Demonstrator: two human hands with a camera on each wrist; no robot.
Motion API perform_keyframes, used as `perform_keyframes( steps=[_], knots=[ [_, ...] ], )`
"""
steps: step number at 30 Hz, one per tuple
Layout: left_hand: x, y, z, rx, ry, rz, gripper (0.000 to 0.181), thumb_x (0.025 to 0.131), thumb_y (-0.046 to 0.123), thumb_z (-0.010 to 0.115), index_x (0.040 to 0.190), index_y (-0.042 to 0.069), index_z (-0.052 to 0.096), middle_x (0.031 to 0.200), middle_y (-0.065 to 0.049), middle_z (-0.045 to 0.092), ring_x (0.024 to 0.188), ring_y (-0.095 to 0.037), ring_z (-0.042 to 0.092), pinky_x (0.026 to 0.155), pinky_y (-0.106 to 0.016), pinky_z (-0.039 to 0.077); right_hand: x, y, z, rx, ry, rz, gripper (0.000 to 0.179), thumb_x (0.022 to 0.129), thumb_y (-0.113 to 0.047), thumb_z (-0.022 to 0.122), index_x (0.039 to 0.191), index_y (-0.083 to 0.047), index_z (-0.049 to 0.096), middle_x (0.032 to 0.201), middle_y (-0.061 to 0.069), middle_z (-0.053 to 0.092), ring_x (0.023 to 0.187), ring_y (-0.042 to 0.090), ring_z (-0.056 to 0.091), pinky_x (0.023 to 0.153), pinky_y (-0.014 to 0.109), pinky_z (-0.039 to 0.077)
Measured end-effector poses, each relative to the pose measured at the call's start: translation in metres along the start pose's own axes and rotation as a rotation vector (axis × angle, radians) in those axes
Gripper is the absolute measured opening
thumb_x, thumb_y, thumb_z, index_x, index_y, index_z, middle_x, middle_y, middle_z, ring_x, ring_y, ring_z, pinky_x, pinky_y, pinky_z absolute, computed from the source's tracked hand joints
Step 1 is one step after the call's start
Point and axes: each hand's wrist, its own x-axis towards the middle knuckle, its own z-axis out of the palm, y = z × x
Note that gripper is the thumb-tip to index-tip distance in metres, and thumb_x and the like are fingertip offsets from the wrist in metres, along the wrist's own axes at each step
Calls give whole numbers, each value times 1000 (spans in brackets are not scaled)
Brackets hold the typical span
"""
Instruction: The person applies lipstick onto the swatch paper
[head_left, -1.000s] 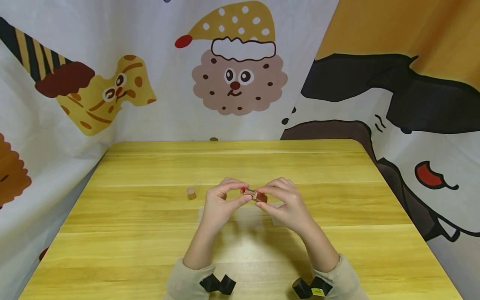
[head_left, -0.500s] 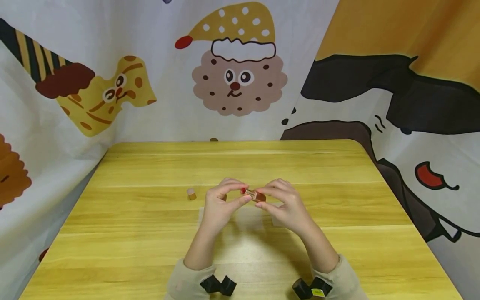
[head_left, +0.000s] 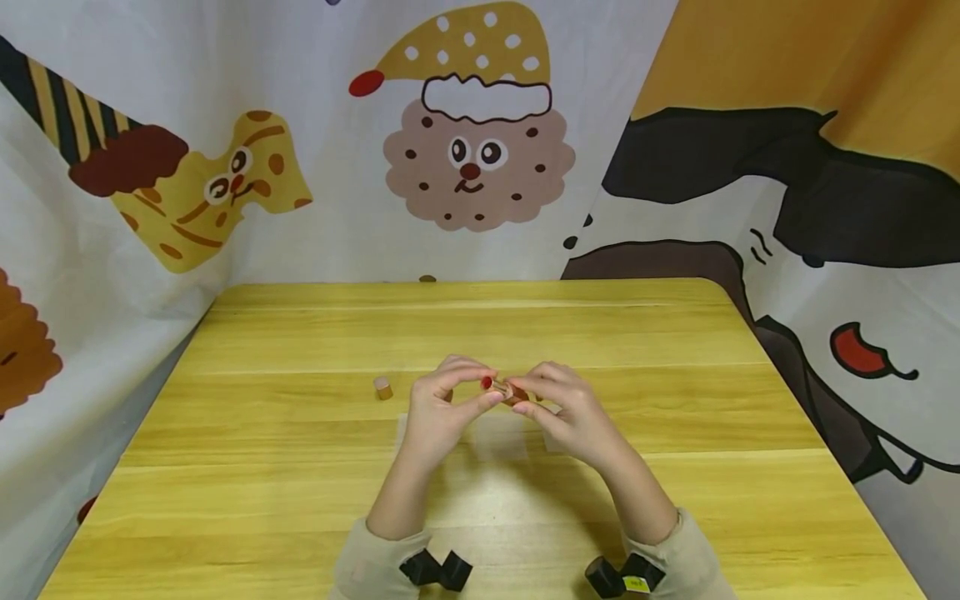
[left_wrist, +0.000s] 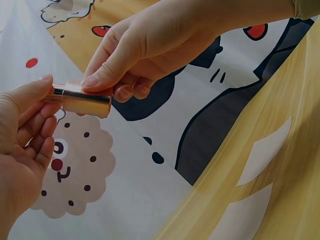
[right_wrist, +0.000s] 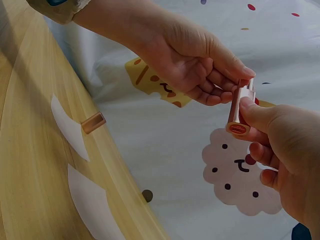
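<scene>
A lipstick is held above the table between both hands, its red end pointing left. My left hand pinches the slim upper tube near the red tip between thumb and finger. My right hand grips the wider rose-gold base, partly covering it. Both hands face each other, the other fingers loosely bent. In the right wrist view the underside of the base shows a reddish label. The lipstick's cap stands on the table, left of my left hand; it also shows in the right wrist view.
Thin pale sheets lie in a row on the wooden table under the hands, partly hidden by them. A printed cartoon curtain hangs behind and beside the table. Black devices sit at both sleeves.
The right hand's fingers have shifted slightly left on the lipstick's base, covering more of it, and the base looks turned. The left hand and the cap stay in place.
</scene>
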Motion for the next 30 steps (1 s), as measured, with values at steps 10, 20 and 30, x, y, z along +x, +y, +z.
perform_keyframes(
  steps=[10,20,30],
  knots=[
    [-1,1,-1,-29,-17,19,19,76,-7,76,94,-7,70,94,-16,68,94,-24,59,87,-38,51,-1,1,-1,52,-62,21,29,84,2,68,113,0,68,97,2,64,74,11,52,58,22,45],
    [0,2,-1,-20,-3,33,20,74,-13,74,93,-9,69,93,-19,68,94,-23,59,87,-35,51,0,0,1,82,-75,48,34,86,7,65,119,-1,65,107,6,66,79,13,55,62,25,48],
    [-1,3,-4,16,35,5,20,75,-6,77,94,-5,71,94,-12,69,96,-23,60,90,-37,50,-1,1,2,83,51,38,37,81,-11,77,114,-1,66,103,7,68,72,19,52,64,27,42]
  ],
)
